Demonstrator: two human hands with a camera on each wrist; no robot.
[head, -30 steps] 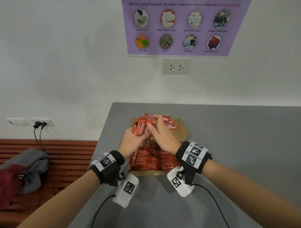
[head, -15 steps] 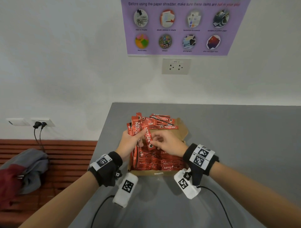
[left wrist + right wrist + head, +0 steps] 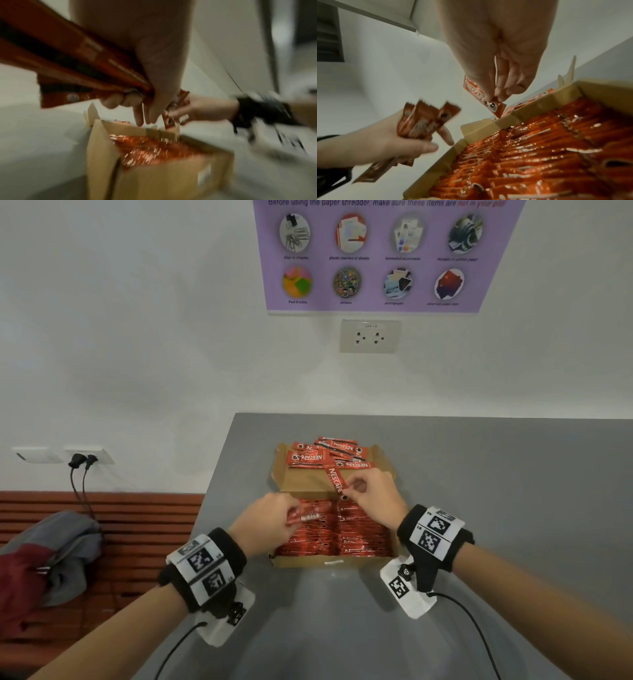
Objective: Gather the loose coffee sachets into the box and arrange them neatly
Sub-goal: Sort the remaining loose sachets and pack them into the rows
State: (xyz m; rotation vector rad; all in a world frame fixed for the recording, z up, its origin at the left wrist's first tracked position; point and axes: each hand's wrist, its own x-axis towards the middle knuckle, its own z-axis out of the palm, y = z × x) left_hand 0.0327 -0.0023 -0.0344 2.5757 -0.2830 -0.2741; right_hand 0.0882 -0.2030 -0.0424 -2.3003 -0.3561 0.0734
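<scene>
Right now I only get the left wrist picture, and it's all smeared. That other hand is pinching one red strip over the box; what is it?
Observer: A Nescafe coffee sachet. The head view shows the name printed along it, with the right hand pinching its lower end.
Operator: Are any sachets lying outside the box?
Observer: Yes, a loose pile of sachets lies on the open flap, beyond the packed rows.
Operator: And inside, tidy or a jumble?
Observer: Tidy. The right wrist view shows packed sachets lying side by side in rows, filling the box.
</scene>
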